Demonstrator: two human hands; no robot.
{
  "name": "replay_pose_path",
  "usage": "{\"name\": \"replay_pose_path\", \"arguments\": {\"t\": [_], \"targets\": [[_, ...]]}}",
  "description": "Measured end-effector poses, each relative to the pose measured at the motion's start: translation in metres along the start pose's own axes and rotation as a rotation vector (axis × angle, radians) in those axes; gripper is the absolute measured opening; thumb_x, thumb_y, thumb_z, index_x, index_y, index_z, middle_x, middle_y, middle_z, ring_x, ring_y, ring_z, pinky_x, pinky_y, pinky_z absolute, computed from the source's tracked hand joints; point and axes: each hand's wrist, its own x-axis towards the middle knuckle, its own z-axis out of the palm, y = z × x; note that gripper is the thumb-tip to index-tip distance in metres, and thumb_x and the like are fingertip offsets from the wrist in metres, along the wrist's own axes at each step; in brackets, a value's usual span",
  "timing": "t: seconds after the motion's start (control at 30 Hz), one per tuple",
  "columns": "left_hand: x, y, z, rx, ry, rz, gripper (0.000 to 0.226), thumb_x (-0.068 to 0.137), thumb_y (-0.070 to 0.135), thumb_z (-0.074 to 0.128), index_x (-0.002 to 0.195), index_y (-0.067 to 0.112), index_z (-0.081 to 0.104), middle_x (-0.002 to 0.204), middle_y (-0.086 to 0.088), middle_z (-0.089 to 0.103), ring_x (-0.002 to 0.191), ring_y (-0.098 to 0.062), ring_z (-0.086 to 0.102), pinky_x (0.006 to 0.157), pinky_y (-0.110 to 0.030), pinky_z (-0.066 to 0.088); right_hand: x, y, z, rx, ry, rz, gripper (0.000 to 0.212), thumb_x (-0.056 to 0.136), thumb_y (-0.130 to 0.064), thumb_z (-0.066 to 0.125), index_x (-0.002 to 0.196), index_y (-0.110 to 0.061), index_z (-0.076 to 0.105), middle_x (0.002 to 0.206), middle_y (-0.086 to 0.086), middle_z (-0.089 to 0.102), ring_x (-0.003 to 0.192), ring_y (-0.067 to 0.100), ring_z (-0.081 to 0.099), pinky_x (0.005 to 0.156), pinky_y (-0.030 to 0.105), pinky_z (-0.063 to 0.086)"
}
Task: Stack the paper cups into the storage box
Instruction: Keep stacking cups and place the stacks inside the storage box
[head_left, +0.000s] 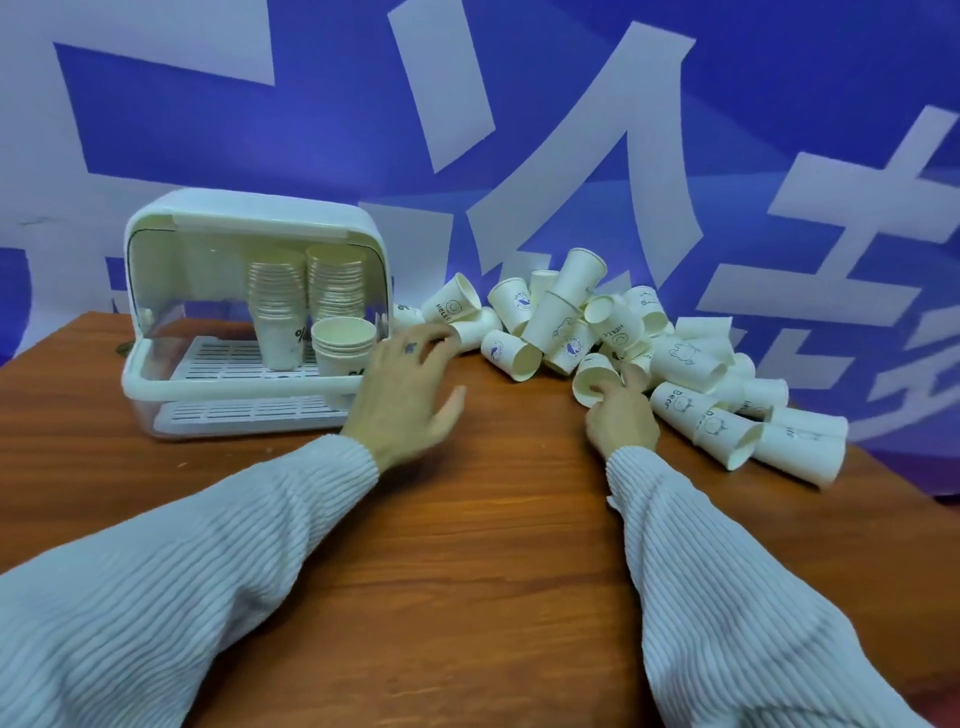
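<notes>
The storage box (171, 291) stands on the wooden table (467, 545) at about ten o'clock, its lid lifted; inside it are two tall stacks of cups (306, 296) and a short stack (343, 345) at the front. The loose paper cups (691, 358) lie in a pile at about two o'clock, against the blue banner (311, 130). The left hand (405, 395) is between box and pile, fingers spread, holding nothing; the right hand (621, 415) pinches the rim of one lying cup (589, 376) at the near edge of the pile.
</notes>
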Motion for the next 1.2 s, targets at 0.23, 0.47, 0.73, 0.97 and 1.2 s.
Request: {"name": "replay_pose_path", "arguments": {"t": [0.23, 0.47, 0.73, 0.97, 1.2], "targets": [[-0.002, 0.046, 0.035, -0.144, -0.181, 0.008, 0.069, 0.087, 0.047, 0.066, 0.149, 0.022, 0.045, 0.153, -0.005, 0.042, 0.142, -0.025, 0.037, 0.110, -0.050, 0.040, -0.009, 0.008, -0.029, 0.249, 0.170, 0.011, 0.028, 0.096, -0.018, 0.051, 0.117, -0.022, 0.070, 0.121, 0.003, 0.064, 0.102, 0.023, 0.063, 0.077, 0.032, 0.046], [0.004, 0.062, 0.056, -0.337, -0.395, -0.218, 0.105, 0.087, 0.050, 0.070, 0.161, 0.035, -0.002, 0.154, -0.007, 0.047, 0.129, -0.029, 0.056, 0.104, -0.047, 0.048, -0.037, -0.030, -0.041, 0.629, -0.141, -0.203, 0.020, 0.091, -0.017, 0.059, 0.089, -0.028, 0.075, 0.093, -0.007, 0.073, 0.085, 0.014, 0.064, 0.075, 0.026, 0.049], [-0.001, 0.029, 0.027, -0.408, -0.337, -0.372, 0.097, 0.086, 0.053, 0.069, 0.160, 0.037, 0.008, 0.159, 0.006, 0.041, 0.142, -0.019, 0.043, 0.114, -0.048, 0.040, 0.055, -0.082, -0.025, 0.411, -0.082, -0.223, 0.070, 0.095, -0.007, 0.048, 0.160, -0.025, 0.029, 0.153, 0.003, 0.048, 0.126, 0.026, 0.056, 0.100, 0.040, 0.047], [-0.006, 0.012, -0.002, -0.461, -0.237, -0.405, 0.097, 0.087, 0.049, 0.071, 0.160, 0.038, 0.007, 0.158, 0.008, 0.041, 0.141, -0.013, 0.044, 0.114, -0.034, 0.038, 0.059, -0.087, -0.027, 0.478, 0.141, -0.118, 0.026, 0.088, -0.025, 0.048, 0.103, -0.020, 0.069, 0.104, 0.008, 0.068, 0.098, 0.030, 0.064, 0.088, 0.049, 0.055], [-0.026, 0.006, -0.042, -0.524, 0.142, -0.589, 0.084, 0.086, 0.049, 0.069, 0.151, 0.044, 0.017, 0.140, 0.004, 0.056, 0.120, -0.020, 0.060, 0.100, -0.047, 0.051, -0.015, -0.147, -0.059, 0.855, 0.090, -0.417, 0.012, 0.095, -0.019, 0.063, 0.096, -0.019, 0.075, 0.089, -0.013, 0.073, 0.085, 0.002, 0.065, 0.080, 0.016, 0.049]]}}
